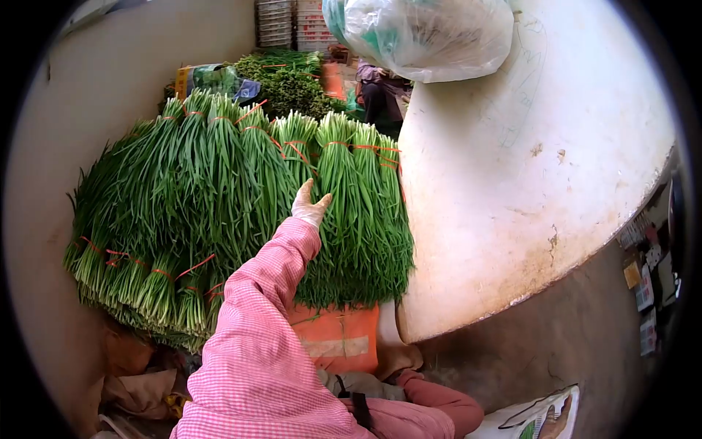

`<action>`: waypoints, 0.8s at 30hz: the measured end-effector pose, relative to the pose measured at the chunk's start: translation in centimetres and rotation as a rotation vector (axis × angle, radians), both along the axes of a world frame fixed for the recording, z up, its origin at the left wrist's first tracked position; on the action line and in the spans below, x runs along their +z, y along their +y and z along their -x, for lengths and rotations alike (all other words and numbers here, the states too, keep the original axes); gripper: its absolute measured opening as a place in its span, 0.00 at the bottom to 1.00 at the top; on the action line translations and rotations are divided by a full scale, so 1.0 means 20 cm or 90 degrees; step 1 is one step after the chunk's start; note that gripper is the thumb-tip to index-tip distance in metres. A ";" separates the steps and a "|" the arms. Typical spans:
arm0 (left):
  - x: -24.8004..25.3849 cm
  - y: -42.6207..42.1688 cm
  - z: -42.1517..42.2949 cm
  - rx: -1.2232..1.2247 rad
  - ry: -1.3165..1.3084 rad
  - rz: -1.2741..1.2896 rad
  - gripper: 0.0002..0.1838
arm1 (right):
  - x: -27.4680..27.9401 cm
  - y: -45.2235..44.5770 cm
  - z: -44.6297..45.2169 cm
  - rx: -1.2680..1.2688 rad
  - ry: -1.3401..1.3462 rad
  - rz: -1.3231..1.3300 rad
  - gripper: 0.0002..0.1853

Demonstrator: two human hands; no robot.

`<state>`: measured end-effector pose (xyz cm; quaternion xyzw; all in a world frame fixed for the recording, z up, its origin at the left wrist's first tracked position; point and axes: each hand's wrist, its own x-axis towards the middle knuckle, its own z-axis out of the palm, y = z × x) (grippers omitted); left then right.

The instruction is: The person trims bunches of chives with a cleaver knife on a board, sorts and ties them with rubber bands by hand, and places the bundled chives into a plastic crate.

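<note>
Across the middle of the view, slender green stalks (219,168) lie heaped in bundles, their pale, blunt ends standing up along the top and their flat, grassy leaves hanging down in long strands. Thin red ties (336,143) cinch the bundles near those ends; along the heap's lower left, more bundles (157,293) point their pale ends downward. Beneath the heap shows an orange block (338,333) with a pale strip across its front. To the right, a broad whitish panel (534,197) curves outward, stained and chipped along its lower edge, with a crinkly, see-through plastic bag (431,36) bulging at its top. Behind the heap lie darker, bushier greens (292,91), and a seated person (380,95) is partly visible.

From the bottom, the left arm, in a pink checked sleeve (256,336) wrinkled at the elbow, reaches up to the bundles. The left hand (311,205) is over the leaves, thumb and fingers spread apart around nothing; whether it touches them I cannot tell. The right hand is out of view.
</note>
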<state>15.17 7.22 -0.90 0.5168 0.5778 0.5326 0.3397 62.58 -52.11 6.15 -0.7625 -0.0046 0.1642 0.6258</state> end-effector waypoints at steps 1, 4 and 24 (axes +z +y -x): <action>0.01 0.07 -0.05 0.005 0.041 0.030 0.38 | 0.07 0.11 0.01 0.121 -0.278 0.114 0.35; 0.07 0.28 -0.21 0.012 0.069 0.048 0.44 | 0.41 0.67 0.35 0.227 -0.633 0.096 0.32; -0.06 0.40 -0.22 0.006 -0.388 0.200 0.31 | 0.51 1.67 0.68 0.181 -0.652 -0.302 0.38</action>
